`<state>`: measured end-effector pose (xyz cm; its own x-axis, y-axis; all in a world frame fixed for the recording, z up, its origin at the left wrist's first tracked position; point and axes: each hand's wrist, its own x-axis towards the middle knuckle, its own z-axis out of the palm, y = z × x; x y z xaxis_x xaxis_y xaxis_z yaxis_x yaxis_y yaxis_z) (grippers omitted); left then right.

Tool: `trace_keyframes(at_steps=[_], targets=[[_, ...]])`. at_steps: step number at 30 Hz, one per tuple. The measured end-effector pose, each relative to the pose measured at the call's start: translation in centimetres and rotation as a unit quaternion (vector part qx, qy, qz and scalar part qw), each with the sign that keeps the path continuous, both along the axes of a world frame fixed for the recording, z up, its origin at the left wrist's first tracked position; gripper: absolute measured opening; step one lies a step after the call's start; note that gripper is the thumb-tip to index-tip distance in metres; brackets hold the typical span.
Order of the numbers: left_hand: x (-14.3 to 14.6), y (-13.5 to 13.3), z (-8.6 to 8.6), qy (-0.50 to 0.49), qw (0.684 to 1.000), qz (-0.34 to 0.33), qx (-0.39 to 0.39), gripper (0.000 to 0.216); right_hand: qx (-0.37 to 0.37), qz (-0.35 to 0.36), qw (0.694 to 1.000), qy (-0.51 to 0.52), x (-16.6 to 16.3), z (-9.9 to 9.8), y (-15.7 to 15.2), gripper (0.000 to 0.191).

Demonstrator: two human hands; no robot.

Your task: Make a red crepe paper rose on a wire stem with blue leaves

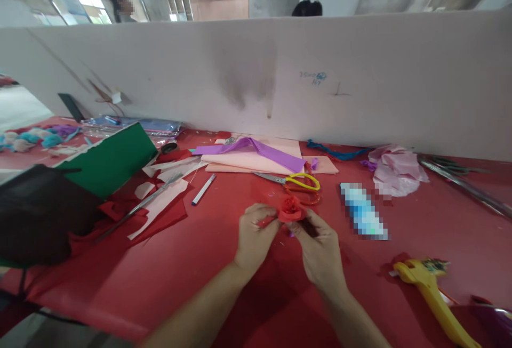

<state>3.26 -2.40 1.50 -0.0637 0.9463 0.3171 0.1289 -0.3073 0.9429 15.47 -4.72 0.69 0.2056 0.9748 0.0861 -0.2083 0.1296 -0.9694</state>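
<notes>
Between my two hands is a red rosette-like flower point(290, 209) with layered, ruffled petals, held up just above the red table. My left hand point(258, 233) pinches its left edge with thumb and fingertips. On the other side, my right hand point(320, 244) grips its right and lower edge, fingers curled behind it. The flower's underside is hidden. Just beyond it lie scissors point(302, 181) with yellow handles, blades pointing left. A white pen with a blue end point(204, 189) rests to the left of my hands.
Peach sheets point(216, 168) bear a purple strip point(250, 148) at the back. A yellow glue gun point(434, 294) lies at right, near crumpled pink plastic point(398, 169). Left are a green board point(112, 161), a black bag point(40, 215) and red scraps point(168, 220). A white partition point(180, 76) stands behind.
</notes>
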Motion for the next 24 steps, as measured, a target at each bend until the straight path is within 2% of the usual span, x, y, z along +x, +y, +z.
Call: trace_keyframes(at_steps=[5, 11, 12, 14, 16, 17, 20, 24], targets=[[0.2, -0.2, 0.1, -0.005, 1.000, 0.002, 0.000, 0.007, -0.008, 0.013, 0.996, 0.086, -0.2, 0.0, 0.2, 0.028], [-0.1, 0.1, 0.7, -0.165, 0.986, 0.008, -0.020, 0.060, -0.005, -0.007, 0.993, 0.122, 0.0, 0.3, 0.3, 0.029], [-0.3, 0.3, 0.8, -0.187, 0.981, 0.003, -0.044, 0.058, -0.008, -0.008, 0.991, 0.134, 0.1, 0.3, 0.3, 0.029], [-0.6, 0.7, 0.8, -0.193, 0.973, -0.011, -0.123, 0.035, -0.021, -0.002, 0.987, 0.162, 0.3, 0.3, 0.4, 0.027], [-0.6, 0.9, 0.6, -0.162, 0.968, -0.045, -0.185, 0.013, -0.038, 0.010, 0.981, 0.188, 0.5, 0.2, 0.5, 0.025], [-0.6, 0.9, 0.4, -0.143, 0.969, -0.066, -0.192, 0.011, -0.045, 0.019, 0.979, 0.198, 0.6, 0.2, 0.6, 0.024], [-0.3, 0.7, 0.1, -0.107, 0.977, -0.110, -0.146, 0.014, -0.053, 0.044, 0.972, 0.223, 0.6, 0.1, 0.7, 0.024], [-0.2, 0.4, 0.3, -0.074, 0.985, -0.115, -0.103, 0.017, -0.057, 0.051, 0.970, 0.231, 0.6, 0.2, 0.6, 0.025]])
